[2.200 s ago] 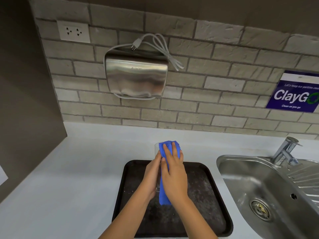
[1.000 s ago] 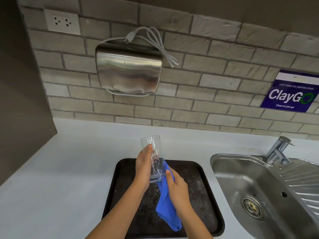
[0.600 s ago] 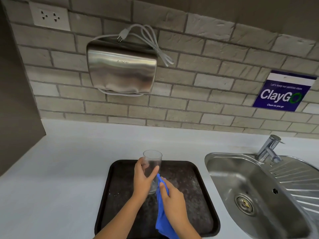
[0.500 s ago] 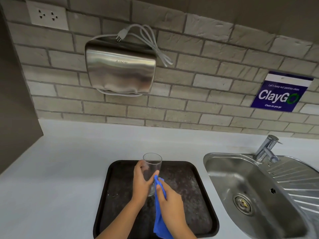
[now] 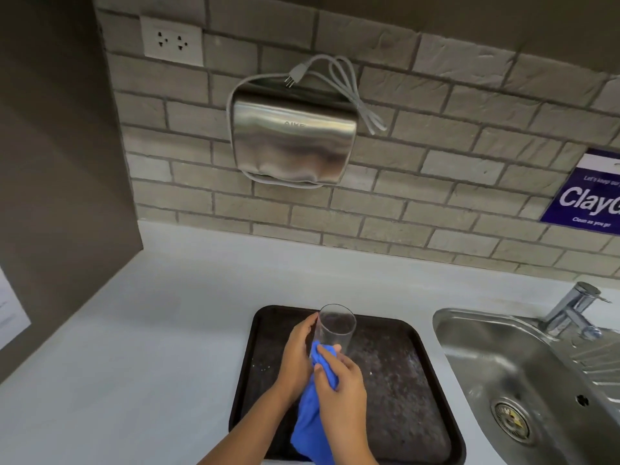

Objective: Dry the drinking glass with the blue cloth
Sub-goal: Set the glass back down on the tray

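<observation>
A clear drinking glass (image 5: 336, 325) is held upright over a black tray (image 5: 396, 374), its open mouth up. My left hand (image 5: 297, 355) wraps its left side and grips it. My right hand (image 5: 342, 385) holds the blue cloth (image 5: 310, 421) and presses a bunched part of it against the glass's lower near side. The rest of the cloth hangs down between my forearms. The base of the glass is hidden behind the cloth and my fingers.
The tray lies on a white counter (image 5: 151, 330). A steel sink (image 5: 523, 380) with a tap (image 5: 573, 310) is at the right. A steel hand dryer (image 5: 293, 142) with a loose cord hangs on the brick wall. A dark panel (image 5: 50, 162) stands at the left.
The glass came down from a raised, cloth-wrapped hold to low over the tray. My right hand slid the cloth off its top, down to its lower side. The view shifted left.
</observation>
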`<action>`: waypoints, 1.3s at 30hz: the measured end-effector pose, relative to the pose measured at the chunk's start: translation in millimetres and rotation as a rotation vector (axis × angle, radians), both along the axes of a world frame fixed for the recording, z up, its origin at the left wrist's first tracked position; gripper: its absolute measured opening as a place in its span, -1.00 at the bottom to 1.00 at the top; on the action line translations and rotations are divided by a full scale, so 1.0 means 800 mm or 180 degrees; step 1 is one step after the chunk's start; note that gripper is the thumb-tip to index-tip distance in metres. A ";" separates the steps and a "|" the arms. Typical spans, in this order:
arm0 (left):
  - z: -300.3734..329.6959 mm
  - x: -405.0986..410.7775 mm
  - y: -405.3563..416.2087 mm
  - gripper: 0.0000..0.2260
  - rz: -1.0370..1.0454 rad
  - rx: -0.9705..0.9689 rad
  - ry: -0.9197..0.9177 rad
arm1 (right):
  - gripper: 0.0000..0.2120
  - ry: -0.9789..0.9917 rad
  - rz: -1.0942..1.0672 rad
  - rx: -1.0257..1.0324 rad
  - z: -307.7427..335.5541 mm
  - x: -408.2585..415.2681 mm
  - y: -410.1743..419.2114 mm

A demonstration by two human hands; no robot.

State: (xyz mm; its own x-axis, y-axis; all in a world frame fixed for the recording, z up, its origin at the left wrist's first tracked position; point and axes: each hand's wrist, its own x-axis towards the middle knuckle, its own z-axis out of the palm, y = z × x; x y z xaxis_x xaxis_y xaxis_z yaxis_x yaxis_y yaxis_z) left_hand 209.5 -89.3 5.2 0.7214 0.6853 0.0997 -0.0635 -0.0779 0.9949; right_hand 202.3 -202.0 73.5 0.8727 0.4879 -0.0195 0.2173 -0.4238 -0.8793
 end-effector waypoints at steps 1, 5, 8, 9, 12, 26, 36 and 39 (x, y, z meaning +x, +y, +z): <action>0.002 -0.005 0.003 -0.67 0.0015 -0.0049 0.0103 | -0.72 0.0029 -0.0013 0.0072 0.000 -0.005 0.004; 0.004 -0.028 0.016 -0.67 -0.0043 -0.0195 0.0422 | -0.71 0.0329 -0.0029 0.0474 0.001 -0.024 0.021; 0.006 -0.059 0.032 -0.75 -0.0259 -0.0513 0.0405 | -0.75 0.0238 0.0117 0.0488 0.001 -0.037 0.040; 0.015 -0.067 0.037 -0.62 -0.0262 -0.0705 0.0600 | -0.74 0.0291 0.0152 0.0529 0.002 -0.040 0.049; 0.026 -0.102 0.049 -0.40 -0.0637 -0.0965 0.0717 | -0.82 0.0760 0.0165 0.0774 0.005 -0.049 0.075; 0.036 -0.238 0.122 -0.74 -0.0151 -0.0975 0.0412 | -0.58 0.3960 0.1004 0.1427 -0.013 -0.060 0.161; -0.005 -0.240 0.161 -0.94 0.0870 -0.0472 0.0986 | -0.82 0.1056 0.0961 0.0199 -0.061 -0.047 0.208; -0.014 -0.222 0.171 -0.92 0.1223 -0.0226 0.1268 | -0.85 0.0456 0.0870 0.0026 -0.069 -0.041 0.224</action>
